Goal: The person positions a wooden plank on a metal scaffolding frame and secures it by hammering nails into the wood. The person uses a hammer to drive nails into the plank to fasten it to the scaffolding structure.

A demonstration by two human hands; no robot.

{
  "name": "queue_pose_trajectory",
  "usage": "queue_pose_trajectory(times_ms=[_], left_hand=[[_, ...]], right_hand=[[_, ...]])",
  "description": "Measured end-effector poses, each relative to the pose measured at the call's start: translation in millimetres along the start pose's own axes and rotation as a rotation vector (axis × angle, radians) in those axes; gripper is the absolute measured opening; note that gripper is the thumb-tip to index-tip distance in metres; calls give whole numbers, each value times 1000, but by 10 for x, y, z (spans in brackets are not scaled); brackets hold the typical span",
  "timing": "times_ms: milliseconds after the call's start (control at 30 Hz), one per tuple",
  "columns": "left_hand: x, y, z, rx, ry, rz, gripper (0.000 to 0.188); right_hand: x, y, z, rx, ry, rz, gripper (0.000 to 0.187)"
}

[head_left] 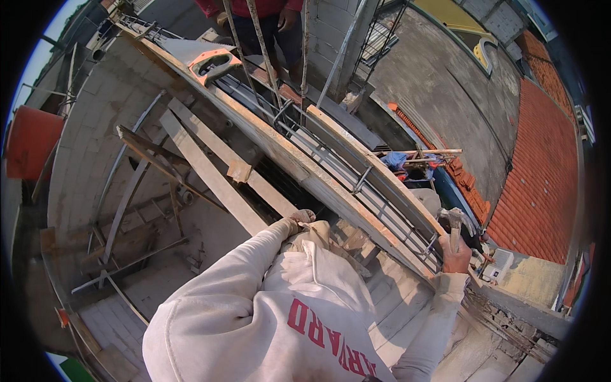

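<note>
My right hand [456, 256] is closed round the handle of a hammer [454, 219], its metal head pointing up and away from me. It is beside the near end of the outer wooden formwork board [382, 170]. My left hand [303, 216] is at my waist, by a light cloth bunched there. Its fingers look curled, and what they hold, if anything, is hidden. Ahead of me, a long inner formwork board [299, 167] runs parallel to the outer one. Steel reinforcing bars [347, 170] with stirrups lie in the trough between them.
An orange-handled handsaw [214, 65] rests on the far boards. Beyond it stands another person [273, 32] in a red top, behind upright rebars [264, 57]. Loose planks [210, 169] cross a drop at left. Red tiled roofs [534, 184] lie below at right.
</note>
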State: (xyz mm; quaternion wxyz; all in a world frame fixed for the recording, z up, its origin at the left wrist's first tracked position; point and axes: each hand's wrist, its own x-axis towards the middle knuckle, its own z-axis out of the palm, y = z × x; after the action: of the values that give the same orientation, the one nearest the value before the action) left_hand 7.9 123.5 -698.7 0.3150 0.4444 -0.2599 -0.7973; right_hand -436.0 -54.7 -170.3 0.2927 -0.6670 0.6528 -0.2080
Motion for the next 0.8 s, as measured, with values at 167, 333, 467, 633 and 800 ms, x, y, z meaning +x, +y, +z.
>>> queue_pose_trajectory(times_ms=[167,333,467,633,800], left_hand=[[221,-146,56,-159,310,-152,19],[-300,-190,237,722,848,-420,40],[-330,-69,365,736,894,-512,47],[-246,172,433,674,796,-546,43],[-226,246,518,652,730,-554,39]], right_hand=[[38,44,54,-16,-17,10,29],[-64,30,8,-119,29,71,30],[-17,74,2,-130,13,19,32],[-33,-3,-29,-152,-14,75,27],[-32,-14,-11,-155,-12,87,28]])
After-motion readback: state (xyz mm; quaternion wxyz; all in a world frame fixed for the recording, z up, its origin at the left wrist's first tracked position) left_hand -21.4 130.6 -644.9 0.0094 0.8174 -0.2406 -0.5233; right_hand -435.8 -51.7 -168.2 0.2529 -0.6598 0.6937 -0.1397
